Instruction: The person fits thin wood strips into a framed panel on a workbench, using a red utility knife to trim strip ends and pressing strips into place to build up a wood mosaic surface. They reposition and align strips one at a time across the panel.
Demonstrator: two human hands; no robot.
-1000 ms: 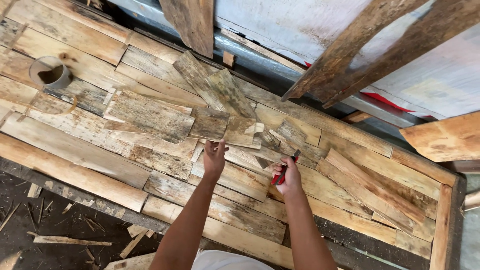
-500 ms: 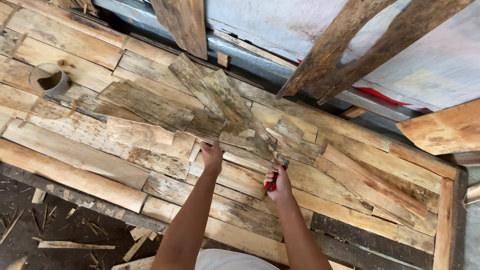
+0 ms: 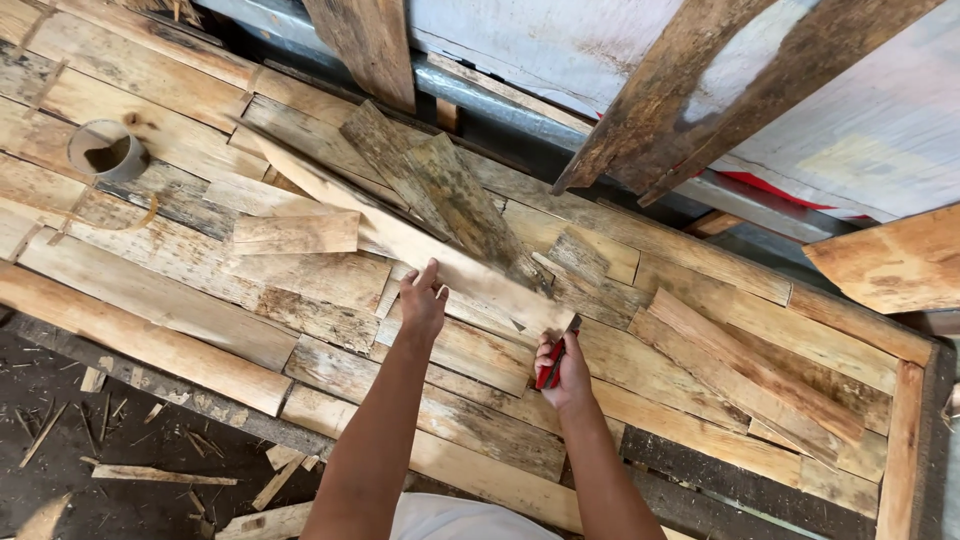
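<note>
Left hand (image 3: 423,303) is pressing flat on the plank (image 3: 400,235) at centre frame; right hand (image 3: 562,368) is gripping a red tool (image 3: 551,362) at its end; firm pressure should be keeping it steady.

A rough woodworking yard: weathered planks (image 3: 300,290), offcuts (image 3: 160,474) on dirt floor (image 3: 60,500).

The long plank (image 3: 400,235) lies slanted across the bench of boards (image 3: 150,290) — its near end between the left hand (image 3: 422,305) and the right hand (image 3: 563,372). A round cup (image 3: 107,152) sits far left; 2 beams (image 3: 700,90) lean behind, right — wood scraps (image 3: 150,472) lie on the floor below.
</note>
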